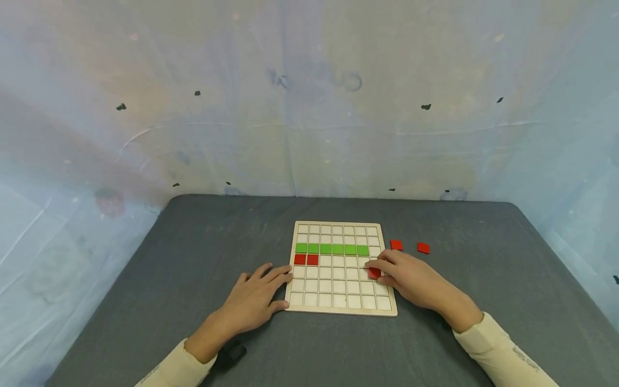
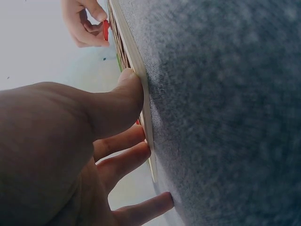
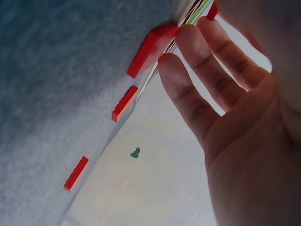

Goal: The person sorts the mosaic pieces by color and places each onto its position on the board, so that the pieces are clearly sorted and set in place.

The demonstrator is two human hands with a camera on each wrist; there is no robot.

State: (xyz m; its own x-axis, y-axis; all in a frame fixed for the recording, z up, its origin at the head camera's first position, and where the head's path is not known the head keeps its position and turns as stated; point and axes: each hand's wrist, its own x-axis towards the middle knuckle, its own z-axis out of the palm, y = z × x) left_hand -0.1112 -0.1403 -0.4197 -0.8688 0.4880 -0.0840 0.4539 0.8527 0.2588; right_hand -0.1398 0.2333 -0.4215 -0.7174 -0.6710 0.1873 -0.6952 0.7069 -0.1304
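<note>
A pale wooden grid board [image 1: 339, 313] lies on the table, with a row of green square tiles [image 1: 338, 249] and two red tiles [image 1: 307, 259] below their left end. My left hand [image 1: 253, 301] is spread at the board's left side, thumb and some fingertips touching its edge. Over the right part of the grid, my right hand [image 1: 416, 277] pinches a red square tile [image 1: 374, 273] between thumb and fingers. In the left wrist view this held tile [image 2: 106, 29] appears edge-on, just above the board. Another red tile [image 3: 150, 49] shows close by the right fingers in the right wrist view.
Two loose red tiles, one nearer [image 1: 396, 245] and one farther out [image 1: 423, 248], lie on the dark grey table [image 1: 232, 231] right of the board. A small dark object [image 1: 234, 352] sits by the left wrist. A pale sheet [image 1: 309, 107] hangs behind the table.
</note>
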